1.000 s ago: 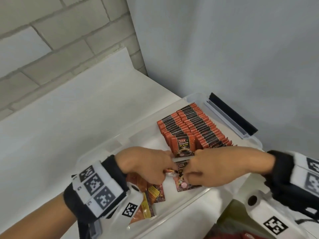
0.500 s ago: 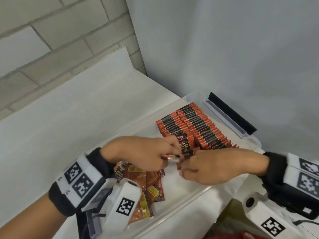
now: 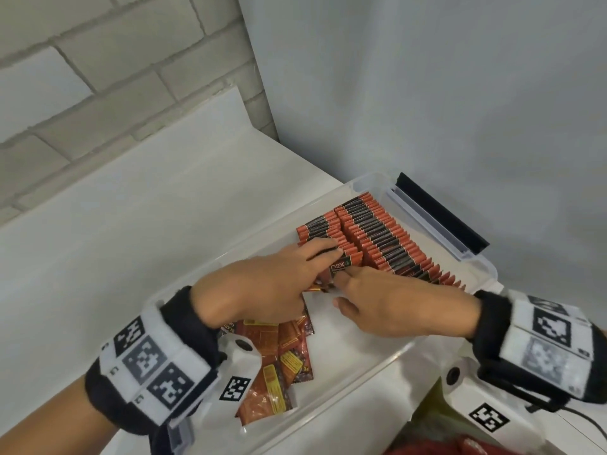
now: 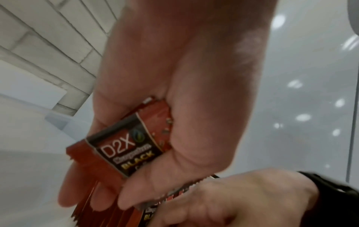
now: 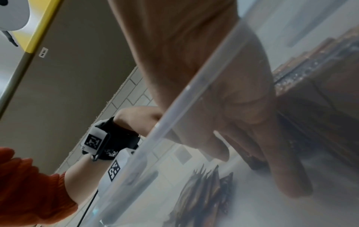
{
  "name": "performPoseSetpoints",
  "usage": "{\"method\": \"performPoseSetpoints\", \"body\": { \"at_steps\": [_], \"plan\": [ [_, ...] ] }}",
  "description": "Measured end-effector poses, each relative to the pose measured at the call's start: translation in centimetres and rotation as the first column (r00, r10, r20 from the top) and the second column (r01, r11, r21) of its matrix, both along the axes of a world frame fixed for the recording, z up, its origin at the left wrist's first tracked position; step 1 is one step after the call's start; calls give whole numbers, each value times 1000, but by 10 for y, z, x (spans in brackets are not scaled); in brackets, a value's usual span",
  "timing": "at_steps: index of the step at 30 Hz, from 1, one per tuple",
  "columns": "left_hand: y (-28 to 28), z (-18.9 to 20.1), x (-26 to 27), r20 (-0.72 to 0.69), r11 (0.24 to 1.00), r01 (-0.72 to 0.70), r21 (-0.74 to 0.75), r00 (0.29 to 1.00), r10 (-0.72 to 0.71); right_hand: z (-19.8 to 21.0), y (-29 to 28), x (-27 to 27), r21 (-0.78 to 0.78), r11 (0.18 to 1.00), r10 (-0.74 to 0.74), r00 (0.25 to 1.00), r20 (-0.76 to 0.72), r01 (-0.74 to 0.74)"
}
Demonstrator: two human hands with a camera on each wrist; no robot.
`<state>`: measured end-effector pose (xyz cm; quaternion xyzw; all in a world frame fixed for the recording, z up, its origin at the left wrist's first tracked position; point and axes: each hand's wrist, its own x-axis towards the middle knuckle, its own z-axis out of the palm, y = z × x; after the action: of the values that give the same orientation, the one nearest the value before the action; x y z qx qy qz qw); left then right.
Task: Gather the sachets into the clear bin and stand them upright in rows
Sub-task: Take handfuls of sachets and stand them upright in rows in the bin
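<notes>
Clear bin [image 3: 368, 377] holds upright sachet rows [image 3: 377, 231] and a loose pile [image 3: 279, 359]; both hands pinch sachets.

Black wristbands [image 3: 184, 326] — checkered white tags, orange sleeve [image 5: 29, 188].

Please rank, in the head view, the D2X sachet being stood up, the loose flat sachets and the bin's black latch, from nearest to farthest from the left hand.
From the left hand:
1. D2X sachet, at its fingertips, at the front of the shorter row.
2. Loose flat sachets, lying on the bin floor below the wrist.
3. Black latch, on the bin's far end by the wall.
</notes>
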<state>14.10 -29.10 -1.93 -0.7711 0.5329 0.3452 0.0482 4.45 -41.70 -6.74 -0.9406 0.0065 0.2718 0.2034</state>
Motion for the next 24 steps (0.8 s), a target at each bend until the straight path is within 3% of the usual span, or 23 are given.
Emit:
{"method": "performPoseSetpoints", "body": {
  "at_steps": [2, 4, 6, 8, 10, 11, 12, 15, 24],
  "plan": [
    [4, 4, 2, -64, 994, -97, -52, 994, 93, 1, -1, 1, -3, 1000, 1, 1000, -7, -1],
    [11, 5, 8, -132, 940, -307, -147, 948, 289, 1, -2, 2, 6, 1000, -4, 1000, -19, 5],
    [19, 4, 13, -235, 809, -567, -159, 817, 526, 1, -3, 1, 13, 1000, -3, 1000, -27, 3],
    [21, 2, 9, -468, 620, -785, 9, 544, 696, 2, -3, 0, 4, 1000, 1, 999, -34, -1],
    [17, 0, -1, -657, 418, -890, 180, 208, 725, 3, -3, 2, -15, 1000, 2, 999, -35, -2],
    [14, -3, -5, -704, 339, -913, 225, 87, 705, 3, -3, 2, -24, 1000, 2, 999, -38, -3],
    [10, -7, -8, -731, 294, -922, 253, 17, 682, 4, -2, 3, -29, 1000, -1, 999, -45, 0],
    [-1, -9, -13, -779, 263, -921, 287, -64, 624, 5, -1, 4, -26, 1000, -1, 998, -66, -1],
    [1, -12, -18, -773, 194, -946, 261, -85, 629, 20, -7, -3, -20, 1000, -7, 998, -64, 6]
  ]
}}
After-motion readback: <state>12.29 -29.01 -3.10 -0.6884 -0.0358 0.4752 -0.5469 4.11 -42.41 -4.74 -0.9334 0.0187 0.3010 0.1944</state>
